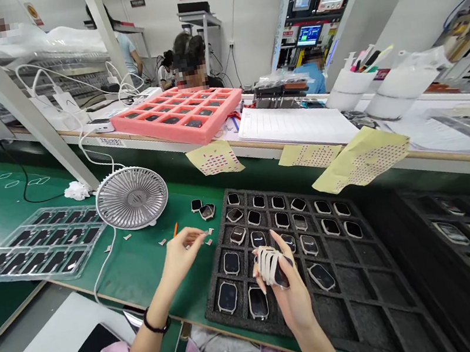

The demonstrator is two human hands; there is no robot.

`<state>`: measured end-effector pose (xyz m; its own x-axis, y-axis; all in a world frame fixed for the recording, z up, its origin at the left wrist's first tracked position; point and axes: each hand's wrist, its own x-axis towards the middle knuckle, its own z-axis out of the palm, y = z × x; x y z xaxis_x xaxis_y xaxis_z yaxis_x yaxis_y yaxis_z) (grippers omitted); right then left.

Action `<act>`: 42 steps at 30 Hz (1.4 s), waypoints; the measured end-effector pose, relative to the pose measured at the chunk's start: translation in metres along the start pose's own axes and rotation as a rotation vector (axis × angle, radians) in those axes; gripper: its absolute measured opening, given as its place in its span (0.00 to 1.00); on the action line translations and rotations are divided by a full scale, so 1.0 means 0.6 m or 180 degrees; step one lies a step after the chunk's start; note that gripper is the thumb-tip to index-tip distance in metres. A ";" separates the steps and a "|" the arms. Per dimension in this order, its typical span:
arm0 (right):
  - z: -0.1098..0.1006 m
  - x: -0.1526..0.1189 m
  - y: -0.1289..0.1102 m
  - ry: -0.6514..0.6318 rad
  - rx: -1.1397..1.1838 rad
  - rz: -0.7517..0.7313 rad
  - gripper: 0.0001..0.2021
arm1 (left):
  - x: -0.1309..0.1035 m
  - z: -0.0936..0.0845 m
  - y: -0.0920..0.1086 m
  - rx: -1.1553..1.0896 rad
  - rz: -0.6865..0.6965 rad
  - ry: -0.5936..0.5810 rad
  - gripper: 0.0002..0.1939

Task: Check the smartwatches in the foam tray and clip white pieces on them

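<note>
My right hand grips a smartwatch body with several beige rubber bands stretched around it, held above a dark foam tray. Smartwatch bodies fill many of the tray's compartments, one of them a watch at the near left. To the left of the tray, my left hand has thumb and index finger pinched together beside a small silvery piece on the green bench. Whether the pinch holds such a piece is too small to tell. Two more watches lie behind that hand.
A round fan stands behind my left hand, its cable crossing the bench. Left of it lies a clear plastic tray of black parts. The shelf ahead carries a pink foam tray and papers. Another dark tray sits at right.
</note>
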<state>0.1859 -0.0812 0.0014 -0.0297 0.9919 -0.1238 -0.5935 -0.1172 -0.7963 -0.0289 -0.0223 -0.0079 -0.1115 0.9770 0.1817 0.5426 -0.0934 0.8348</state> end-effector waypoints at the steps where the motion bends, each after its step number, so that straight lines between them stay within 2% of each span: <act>1: 0.002 0.000 0.002 0.0008 0.0006 -0.0033 0.26 | -0.011 0.007 0.024 -0.0326 0.0070 -0.0189 0.11; 4: 0.007 -0.002 0.005 0.0051 0.0033 -0.0113 0.27 | -0.042 0.032 0.088 -0.0815 0.0298 -0.0785 0.09; 7: 0.011 -0.004 0.005 0.0161 0.0023 -0.0188 0.28 | -0.060 0.052 0.120 -0.0974 0.0527 -0.0915 0.09; 13: 0.003 -0.003 0.008 0.0234 -0.0155 -0.0286 0.29 | -0.064 0.060 0.125 -0.1143 0.0184 -0.0973 0.05; 18: -0.012 -0.007 0.014 0.0082 -0.0789 -0.0495 0.32 | -0.047 0.036 0.133 -0.0768 0.0448 -0.1431 0.06; 21: -0.011 -0.011 0.016 0.0149 -0.1052 -0.0627 0.32 | -0.035 0.025 0.139 -0.0610 0.0541 -0.1663 0.06; 23: -0.009 -0.012 0.018 0.0192 -0.1064 -0.0641 0.31 | -0.031 0.026 0.140 -0.0662 0.0457 -0.1674 0.05; 26: -0.011 -0.011 0.022 0.0175 -0.0963 -0.0619 0.31 | -0.036 0.043 0.134 -0.1057 0.0114 -0.1560 0.04; 29: -0.015 -0.006 0.027 0.0257 -0.0876 -0.0691 0.31 | -0.055 0.071 0.127 -0.1546 -0.0124 -0.1098 0.08; 32: -0.017 -0.005 0.032 0.0426 -0.0956 -0.0909 0.30 | -0.076 0.097 0.127 -0.1815 -0.0124 -0.0580 0.09; 35: -0.016 -0.008 0.036 0.0497 -0.1029 -0.1053 0.31 | -0.091 0.116 0.128 -0.2025 -0.0188 -0.0352 0.09; 37: -0.015 -0.010 0.038 0.0511 -0.0969 -0.1063 0.31 | -0.096 0.125 0.126 -0.2138 -0.0208 -0.0304 0.10; 39: -0.016 -0.012 0.037 0.0544 -0.0875 -0.1072 0.30 | -0.100 0.130 0.118 -0.2120 -0.0046 -0.0348 0.11; 42: -0.019 -0.011 0.034 0.0711 -0.0764 -0.1163 0.29 | -0.103 0.129 0.102 -0.1902 0.0454 -0.0800 0.19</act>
<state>0.1833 -0.0909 -0.0208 0.3347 0.9384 0.0860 -0.3301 0.2023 -0.9220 0.0757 -0.0737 -0.0084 0.1641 0.9554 0.2454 -0.0255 -0.2446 0.9693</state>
